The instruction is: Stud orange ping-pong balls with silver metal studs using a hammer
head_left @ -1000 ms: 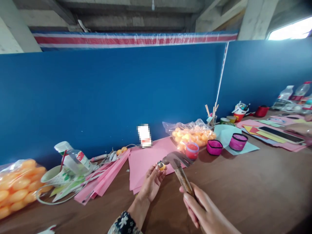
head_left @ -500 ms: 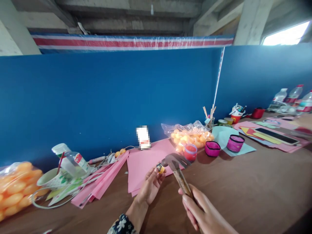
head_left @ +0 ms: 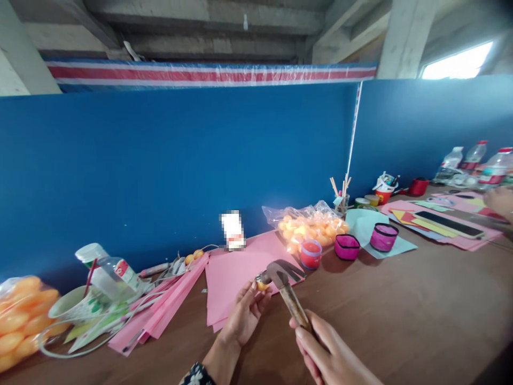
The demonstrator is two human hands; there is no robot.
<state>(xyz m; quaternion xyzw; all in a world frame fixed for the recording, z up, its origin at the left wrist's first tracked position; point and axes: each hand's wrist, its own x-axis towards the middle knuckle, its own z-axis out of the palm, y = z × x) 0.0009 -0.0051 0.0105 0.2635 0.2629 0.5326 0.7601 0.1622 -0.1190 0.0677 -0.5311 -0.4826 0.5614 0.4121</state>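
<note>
My right hand (head_left: pixel 320 342) is wrapped round the wooden handle of a claw hammer (head_left: pixel 294 305). The hammer's head points left, its claws to the right. Between the fingertips of my left hand (head_left: pixel 244 313) is a small yellow-orange ball (head_left: pixel 262 287) with a dark, shiny part on its upper side. The hammer's striking face is at that dark part and covers much of it; whether they touch I cannot tell. Both hands are above the brown table (head_left: pixel 360 321), and pink paper sheets (head_left: pixel 228 272) lie just behind them.
Bags of orange balls (head_left: pixel 24 315) stand left and at the back (head_left: pixel 312 232). A red cup-like holder (head_left: pixel 311 254) and magenta rings (head_left: pixel 347 247) are at centre right. A cable, bottle (head_left: pixel 124 272) and paper strips lie left. Another person's hand (head_left: pixel 499 202) shows far right, near a phone (head_left: pixel 449 224).
The hammer's face has come down onto or close to the small ball's dark part, now largely hidden. My camera view has shifted slightly. Another person's hand is clearer at right.
</note>
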